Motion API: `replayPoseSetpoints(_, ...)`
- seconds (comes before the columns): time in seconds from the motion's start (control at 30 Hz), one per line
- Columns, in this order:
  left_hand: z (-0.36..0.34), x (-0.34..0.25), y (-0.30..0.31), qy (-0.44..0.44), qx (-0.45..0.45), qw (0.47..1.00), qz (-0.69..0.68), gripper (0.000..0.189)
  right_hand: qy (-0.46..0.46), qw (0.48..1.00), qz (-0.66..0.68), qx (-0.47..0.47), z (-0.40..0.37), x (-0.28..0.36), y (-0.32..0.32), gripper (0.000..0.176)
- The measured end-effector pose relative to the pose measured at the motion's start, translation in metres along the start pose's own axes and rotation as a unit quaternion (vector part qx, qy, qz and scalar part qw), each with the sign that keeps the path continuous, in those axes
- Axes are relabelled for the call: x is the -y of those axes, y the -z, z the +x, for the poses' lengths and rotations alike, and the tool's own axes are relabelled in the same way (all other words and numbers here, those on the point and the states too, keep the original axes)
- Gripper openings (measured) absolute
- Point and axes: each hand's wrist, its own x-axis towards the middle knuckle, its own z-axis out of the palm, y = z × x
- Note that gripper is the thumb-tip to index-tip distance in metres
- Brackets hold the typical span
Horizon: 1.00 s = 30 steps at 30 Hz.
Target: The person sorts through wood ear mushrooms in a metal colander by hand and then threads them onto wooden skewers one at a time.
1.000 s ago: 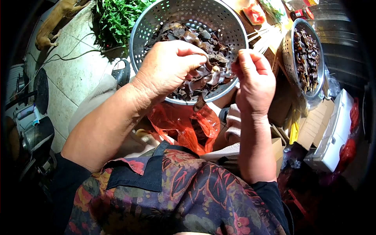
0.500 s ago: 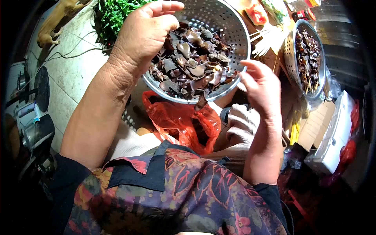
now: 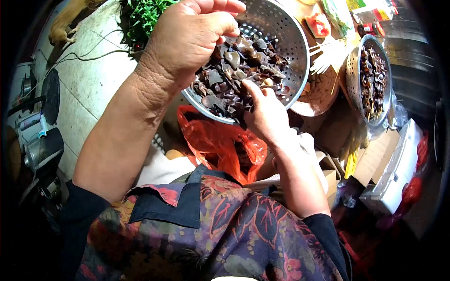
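Observation:
A perforated metal colander (image 3: 296, 61) holds a heap of dark wood ear mushrooms (image 3: 229, 75). My left hand (image 3: 192, 40) is over the colander's left side, its fingers curled; what they hold, if anything, is hidden. At the near right rim is my right hand (image 3: 267, 110), index finger reaching over the mushrooms and the other fingers bent around a dark piece by the rim. Below the colander a red plastic bag (image 3: 211, 140) lies open in front of my lap.
A second colander (image 3: 356, 79) with skewered dark pieces (image 3: 373, 84) stands at the right, near pale sticks (image 3: 326, 55). Behind it are a jar (image 3: 371, 29) and packets. Green leaves (image 3: 145, 18) and an animal (image 3: 65, 23) are at the upper left; a white foam box (image 3: 393, 168) is at the lower right.
My right hand has moved left from the colander's right rim to its near edge, by the mushrooms. The colander and my left hand appear slightly farther right in view.

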Motion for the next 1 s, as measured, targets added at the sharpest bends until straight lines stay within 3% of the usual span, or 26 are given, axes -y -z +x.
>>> replayPoseSetpoints(0.2, 0.001, -0.006, 0.015, -0.032, -0.006, 0.996, -0.087, 0.023, -0.007, 1.0, 0.002, 0.02, 0.023, 0.024, -0.016, 0.075)
replayPoseSetpoints(0.43, 0.0, -0.011, 0.022, -0.025, -0.015, 0.99, -0.139, 0.021, 0.072, 0.971, 0.111, -0.199, 0.07, 0.014, -0.028, 0.042)
replayPoseSetpoints(0.57, -0.001, -0.012, 0.022, -0.015, -0.012, 0.989, -0.149, 0.021, 0.09, 0.942, 0.17, -0.276, 0.105, 0.004, -0.016, 0.038)
replayPoseSetpoints(0.67, -0.002, -0.012, 0.022, -0.017, -0.011, 0.99, -0.143, 0.021, 0.002, 0.924, 0.291, -0.247, 0.121, -0.006, 0.004, 0.042)
replayPoseSetpoints(0.7, -0.002, -0.012, 0.022, -0.014, -0.01, 0.99, -0.143, 0.021, -0.027, 0.872, 0.444, -0.206, 0.12, -0.005, 0.01, 0.045)
replayPoseSetpoints(0.73, -0.002, -0.012, 0.022, -0.012, -0.009, 0.99, -0.142, 0.021, -0.013, 0.888, 0.409, -0.211, 0.127, -0.02, 0.011, 0.052)
replayPoseSetpoints(0.8, -0.002, -0.011, 0.021, -0.012, -0.005, 0.99, -0.144, 0.021, 0.006, 0.823, 0.53, -0.204, 0.127, -0.03, 0.019, 0.059)
replayPoseSetpoints(0.93, -0.003, -0.011, 0.018, -0.002, 0.005, 0.988, -0.153, 0.022, -0.065, 0.833, 0.525, -0.16, 0.098, -0.028, 0.048, 0.058)
replayPoseSetpoints(1.0, -0.003, -0.011, 0.018, -0.006, 0.008, 0.988, -0.151, 0.022, -0.091, 0.892, 0.414, -0.16, 0.088, -0.029, 0.048, 0.049)
